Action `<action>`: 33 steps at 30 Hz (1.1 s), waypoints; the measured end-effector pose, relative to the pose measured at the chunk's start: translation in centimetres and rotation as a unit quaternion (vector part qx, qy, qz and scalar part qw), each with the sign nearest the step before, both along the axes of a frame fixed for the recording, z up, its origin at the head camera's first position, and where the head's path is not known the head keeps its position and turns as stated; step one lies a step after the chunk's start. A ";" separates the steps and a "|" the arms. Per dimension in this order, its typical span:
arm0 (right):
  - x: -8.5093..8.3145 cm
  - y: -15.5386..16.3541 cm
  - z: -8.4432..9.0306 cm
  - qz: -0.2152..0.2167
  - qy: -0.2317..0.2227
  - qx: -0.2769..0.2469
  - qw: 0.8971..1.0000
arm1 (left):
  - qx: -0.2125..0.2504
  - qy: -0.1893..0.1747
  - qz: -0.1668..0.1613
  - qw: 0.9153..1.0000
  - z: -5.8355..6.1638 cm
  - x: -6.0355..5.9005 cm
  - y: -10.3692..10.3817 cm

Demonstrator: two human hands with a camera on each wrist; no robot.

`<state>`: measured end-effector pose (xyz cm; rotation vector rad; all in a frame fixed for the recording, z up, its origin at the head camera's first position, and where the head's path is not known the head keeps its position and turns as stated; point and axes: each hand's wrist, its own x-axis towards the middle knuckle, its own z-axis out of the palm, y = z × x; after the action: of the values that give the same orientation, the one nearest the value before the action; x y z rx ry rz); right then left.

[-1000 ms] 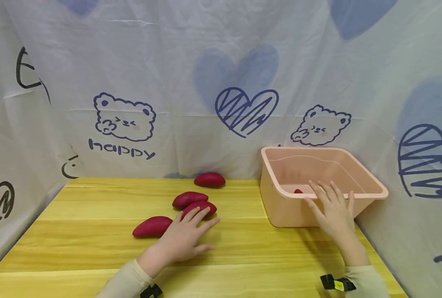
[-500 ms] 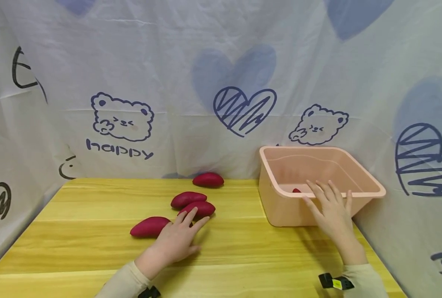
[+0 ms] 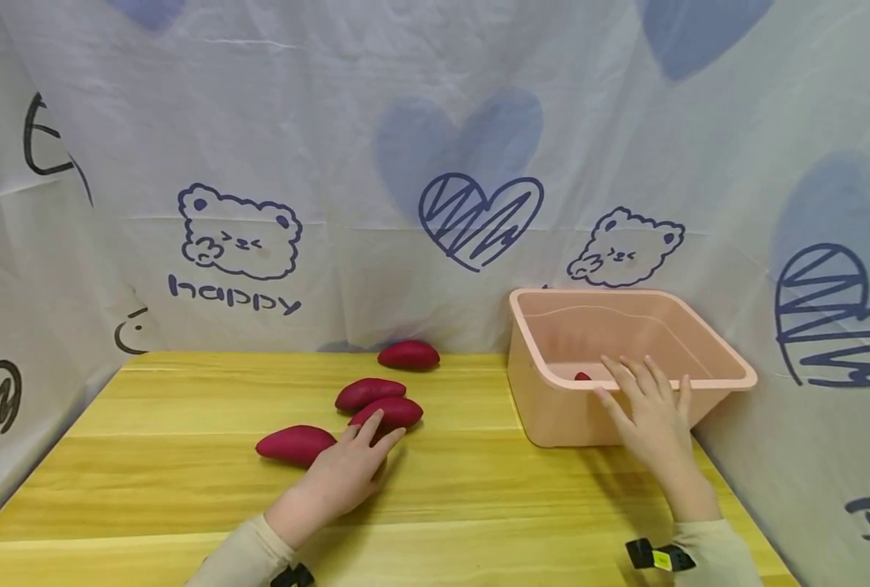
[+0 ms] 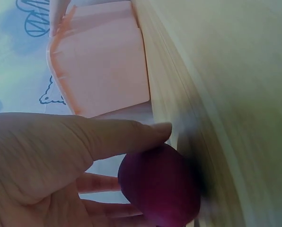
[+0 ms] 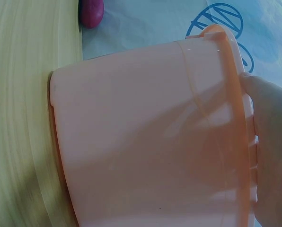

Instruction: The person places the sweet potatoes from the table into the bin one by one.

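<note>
With thumb and fingers my left hand (image 3: 339,473) pinches a red sweet potato (image 4: 160,184) low over the table, seen end-on in the left wrist view. The hand hides part of it in the head view. Its fingertips lie at the near edge of one sweet potato (image 3: 404,411), and a second sweet potato (image 3: 291,445) lies just left of the hand, partly covered. Fingers spread and fairly straight, my right hand (image 3: 655,428) rests over the front rim of a pink plastic bin (image 3: 567,420). A red tip (image 3: 582,377) shows inside that bin.
Behind the left hand lies a further sweet potato (image 3: 370,394), and one more sweet potato (image 3: 408,355) sits by the back cloth (image 3: 346,106). The wooden table (image 3: 185,505) ends against this cloth at the back. Cloth also hangs on both sides.
My left hand has drawn slightly left, and its thumb and fingers have closed inward. The right hand stays on the bin rim. The head view has shifted a little.
</note>
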<state>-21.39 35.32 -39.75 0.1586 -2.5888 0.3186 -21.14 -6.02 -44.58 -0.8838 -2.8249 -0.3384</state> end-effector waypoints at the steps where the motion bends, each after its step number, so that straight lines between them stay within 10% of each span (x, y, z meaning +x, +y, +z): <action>1: 0.0 0.0 0.0 0.000 0.000 0.000 1.000 | 0.000 -0.003 0.000 1.000 0.0 0.1 0.0; 9: 0.2 0.0 0.0 0.001 -0.001 -0.001 1.000 | -0.006 -0.028 -0.003 1.000 0.0 0.3 0.0; 33: 0.0 0.2 -0.1 -0.002 0.002 -0.001 1.000 | -0.041 0.050 -0.044 0.997 -0.9 0.0 0.3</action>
<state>-21.36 35.49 -39.85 0.1534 -2.5855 0.3191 -21.18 -5.76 -45.47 -1.0149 -2.7314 -0.1849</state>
